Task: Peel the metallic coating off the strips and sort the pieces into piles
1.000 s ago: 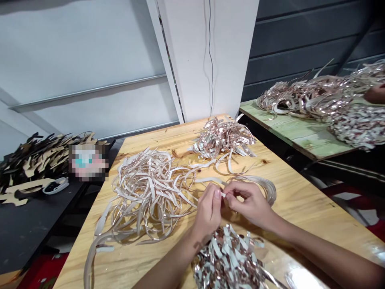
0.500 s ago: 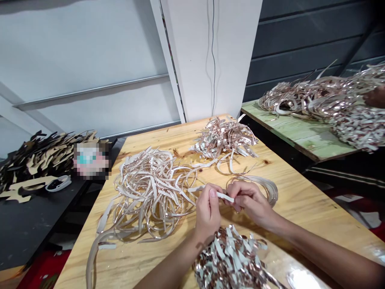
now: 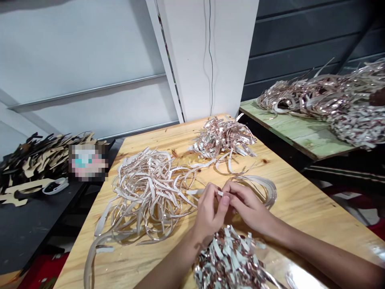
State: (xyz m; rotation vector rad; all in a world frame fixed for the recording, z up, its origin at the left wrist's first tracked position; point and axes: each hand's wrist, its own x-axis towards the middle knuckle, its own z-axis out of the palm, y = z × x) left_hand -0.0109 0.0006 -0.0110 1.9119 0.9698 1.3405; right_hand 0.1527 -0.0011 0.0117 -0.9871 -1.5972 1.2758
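My left hand [image 3: 209, 210] and my right hand [image 3: 246, 204] meet above the wooden table [image 3: 300, 200], fingertips pinched together on the end of a thin white strip [image 3: 220, 193]. That strip runs left toward a big tangle of pale, shiny strips [image 3: 144, 192]. A bundle of looped strips [image 3: 264, 186] lies just behind my right hand. Below my wrists sits a heap of short silver and white cut pieces [image 3: 231, 261]. A further pile of rose-coloured strips [image 3: 224, 138] lies at the table's far edge.
A green table [image 3: 300, 136] at the right carries heaps of shiny strips [image 3: 327, 98]; another person's hand [image 3: 378, 97] shows at its right edge. A dark table [image 3: 24, 224] at the left holds tan and black cut-outs [image 3: 39, 156]. A white pillar [image 3: 207, 56] stands behind.
My hands had pulled a little apart with a short length of strip stretched between them; now they have closed together again, with only the strip's end showing between the fingertips.
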